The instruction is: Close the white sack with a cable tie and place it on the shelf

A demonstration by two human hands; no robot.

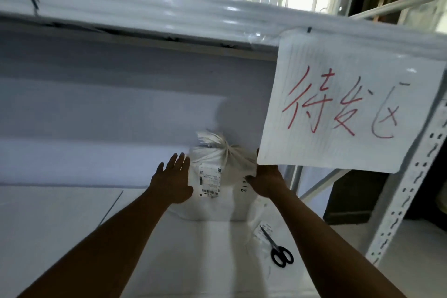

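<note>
The white sack (222, 186) stands upright on the white shelf board (72, 225), its neck gathered and tied shut at the top (227, 146), with a barcode label on its front. My left hand (173, 179) rests flat against the sack's left side, fingers spread. On the sack's right side my right hand (267, 180) presses the sack, its fingertips partly hidden behind a hanging paper sign. The cable tie itself is too small to make out.
A paper sign (338, 109) with red writing hangs from the upper shelf beam (169, 19) at right. Black-handled scissors (278, 248) lie on a slip of paper on the shelf. The perforated shelf upright (408, 184) stands at far right.
</note>
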